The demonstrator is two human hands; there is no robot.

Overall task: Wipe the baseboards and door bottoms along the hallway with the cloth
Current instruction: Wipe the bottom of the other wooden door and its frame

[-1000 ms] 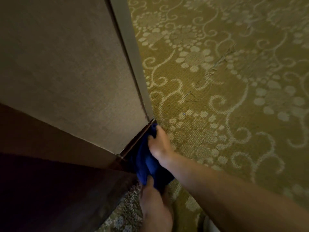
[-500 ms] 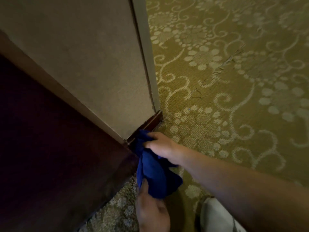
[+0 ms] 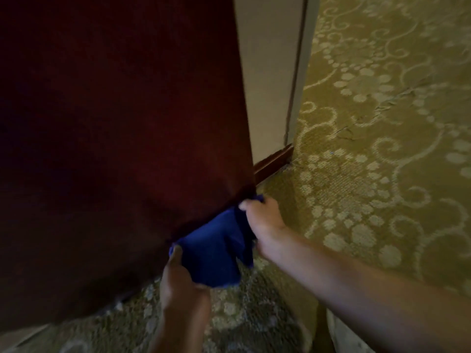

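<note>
Down at the bottom of the view, nearest us, we have the left hand (image 3: 182,281) coming up from below, fingers curled shut on the lower corner of the blue cloth (image 3: 216,253), thumb lying along its left edge. Just beyond it, the cloth is stretched taut between our two hands, its upper edge tucked right against the foot of the dark red door (image 3: 122,138). On the far end, the right hand (image 3: 263,221) clamps the other corner, fingers wrapped tight around the bunched fabric, close to the door's bottom corner. So the cloth sits at the door bottom, just above the patterned carpet (image 3: 382,174), and we judge this is the door-bottom wipe in hand. To do it well, we want to keep that tension between both hands and press the fabric flat to the lower face of the door, then slide it sideways along the whole edge instead of dabbing. We should watch that the slack lower fold does not drag on the carpet and pick up lint. Farther on, past the door edge, a short run of dark baseboard (image 3: 274,163) sits under the pale wall (image 3: 267,72); whether it is clean, we cannot tell in this dim light.
</note>
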